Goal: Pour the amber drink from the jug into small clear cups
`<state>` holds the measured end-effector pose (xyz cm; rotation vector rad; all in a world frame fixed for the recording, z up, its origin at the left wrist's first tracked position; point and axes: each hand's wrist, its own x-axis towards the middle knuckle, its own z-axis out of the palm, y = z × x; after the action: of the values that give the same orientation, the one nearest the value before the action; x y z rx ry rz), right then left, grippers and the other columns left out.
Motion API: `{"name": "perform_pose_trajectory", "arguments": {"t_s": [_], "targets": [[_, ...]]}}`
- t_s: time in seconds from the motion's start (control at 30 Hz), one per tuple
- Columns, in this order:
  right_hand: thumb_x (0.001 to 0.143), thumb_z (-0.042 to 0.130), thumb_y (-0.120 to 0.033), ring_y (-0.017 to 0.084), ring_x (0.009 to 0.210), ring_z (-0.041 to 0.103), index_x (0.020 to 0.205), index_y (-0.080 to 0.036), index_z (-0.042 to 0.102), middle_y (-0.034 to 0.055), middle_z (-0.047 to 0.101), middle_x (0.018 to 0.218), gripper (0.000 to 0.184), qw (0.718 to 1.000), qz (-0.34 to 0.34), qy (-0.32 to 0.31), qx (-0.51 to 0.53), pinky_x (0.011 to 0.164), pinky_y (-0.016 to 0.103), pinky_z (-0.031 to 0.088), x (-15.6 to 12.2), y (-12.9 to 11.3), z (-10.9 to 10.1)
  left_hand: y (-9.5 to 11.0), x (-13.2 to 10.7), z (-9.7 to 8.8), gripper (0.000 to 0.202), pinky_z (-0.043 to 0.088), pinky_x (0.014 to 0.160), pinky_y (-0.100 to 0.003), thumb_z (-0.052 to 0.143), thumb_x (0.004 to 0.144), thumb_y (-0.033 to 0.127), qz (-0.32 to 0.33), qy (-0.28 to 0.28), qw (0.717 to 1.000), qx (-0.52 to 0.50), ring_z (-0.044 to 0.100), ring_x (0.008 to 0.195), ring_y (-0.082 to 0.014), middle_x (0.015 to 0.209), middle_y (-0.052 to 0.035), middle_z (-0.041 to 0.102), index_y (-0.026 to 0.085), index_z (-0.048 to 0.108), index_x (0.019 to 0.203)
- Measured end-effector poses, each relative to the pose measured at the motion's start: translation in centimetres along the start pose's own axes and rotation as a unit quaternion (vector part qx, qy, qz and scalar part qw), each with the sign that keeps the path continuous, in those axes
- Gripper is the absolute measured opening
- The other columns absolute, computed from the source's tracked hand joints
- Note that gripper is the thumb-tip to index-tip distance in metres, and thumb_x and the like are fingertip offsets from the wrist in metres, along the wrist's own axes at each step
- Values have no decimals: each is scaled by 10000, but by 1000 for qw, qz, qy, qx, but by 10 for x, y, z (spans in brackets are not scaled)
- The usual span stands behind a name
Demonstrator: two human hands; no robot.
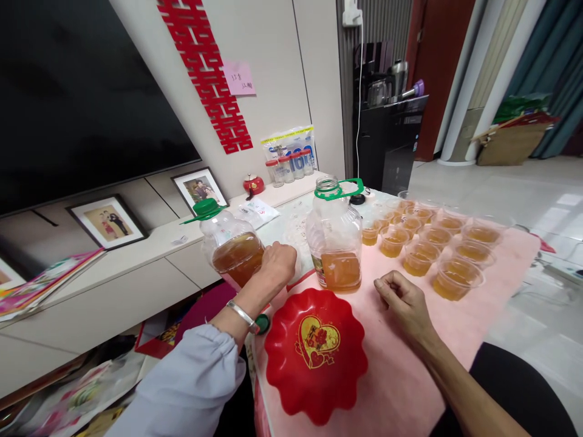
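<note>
My left hand, below a silver bracelet, is closed with the fingers curled away from me; whatever they hold is hidden. It is beside a clear plastic jug of amber liquid with a green cap, which leans a little. My right hand is by the pink cloth, its fingers loosely curled together and nothing visible in them. Between the hands stands a second jug, uncapped, with a green handle ring and amber liquid low inside. Nearer to me lies a red scalloped dish with a gold heart.
Several clear plastic cups of amber liquid stand in rows on the right of the pink tablecloth. A green cap lies left of the dish. Behind are a white cabinet, framed photos and small jars.
</note>
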<state>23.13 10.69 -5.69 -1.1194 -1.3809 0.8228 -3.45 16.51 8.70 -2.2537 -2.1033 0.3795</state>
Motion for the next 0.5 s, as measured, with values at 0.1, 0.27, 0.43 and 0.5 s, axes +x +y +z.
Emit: {"name": "perform_pose_trajectory", "arguments": {"t_s": [0.1, 0.27, 0.43, 0.5], "targets": [[998, 662, -488, 67, 544, 496, 808, -198, 605, -82, 550, 667, 351, 1000, 0, -2, -2, 515, 223, 459, 0, -1, 1, -1, -1, 0, 314, 591, 1021, -475, 679, 990, 397, -7, -13, 1000, 19, 685, 1159, -234, 1234, -96, 711, 146, 691, 1178], [1000, 659, -487, 65, 537, 489, 813, -198, 606, -84, 548, 665, 348, 1000, -2, -4, -3, 510, 221, 455, 0, 0, 1, -2, 0, -2, 305, 603, 995, -457, 674, 994, 396, -21, -18, 1000, 14, 695, 1124, -223, 1215, -89, 716, 151, 690, 1176], [999, 659, -493, 65, 531, 489, 819, -197, 609, -85, 547, 661, 350, 1000, -1, -9, -1, 506, 222, 454, 0, 2, 1, -4, -1, -10, 296, 613, 975, -440, 671, 998, 391, -26, -19, 999, 7, 705, 1104, -215, 1205, -86, 722, 154, 693, 1175], [1001, 657, -494, 64, 528, 486, 821, -197, 609, -86, 545, 660, 350, 1000, 0, -10, -1, 503, 221, 451, 0, 2, 2, -5, -3, -14, 294, 610, 988, -446, 668, 1000, 390, -24, -15, 1000, 11, 705, 1110, -215, 1210, -86, 724, 154, 694, 1173]]}}
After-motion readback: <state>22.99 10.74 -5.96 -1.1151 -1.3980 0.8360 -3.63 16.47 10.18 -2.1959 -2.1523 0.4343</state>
